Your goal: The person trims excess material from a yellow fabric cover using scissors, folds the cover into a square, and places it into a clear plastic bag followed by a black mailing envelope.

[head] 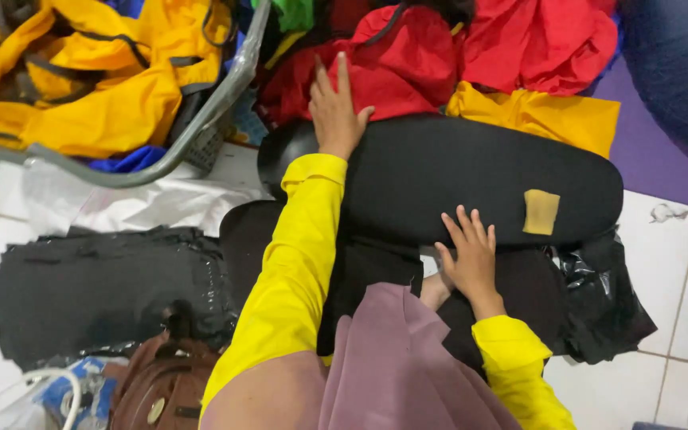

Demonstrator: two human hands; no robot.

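Far left of my view: a grey plastic basket [201,119] holds yellow garments [97,87], apparently kept apart from the loose pile. Below it, flat black plastic bags [97,287] lie stacked on the white tiled floor [682,271], and a brown bag [161,390] sits at the lower edge.

At centre, I find the left hand [334,111] reaching forward, its yellow sleeve stretched over a long black oval board [471,179]. The hand is open, fingers extended and lying flat on a red garment [392,68] just beyond the board's far edge. It pinches nothing; the palm appears to press or draw the cloth.

The board rests across the person's lap, which I judge gives a firm flat surface close to the body. A tan patch [541,212] sits near its right end.

The right hand [469,259] lies at the board's near edge, fingers spread and fingertips touching the black surface, seemingly steadying it. It holds nothing.

Further right, a yellow garment [543,115] lies beyond the board, and crumpled black plastic [607,302] lies on the floor.
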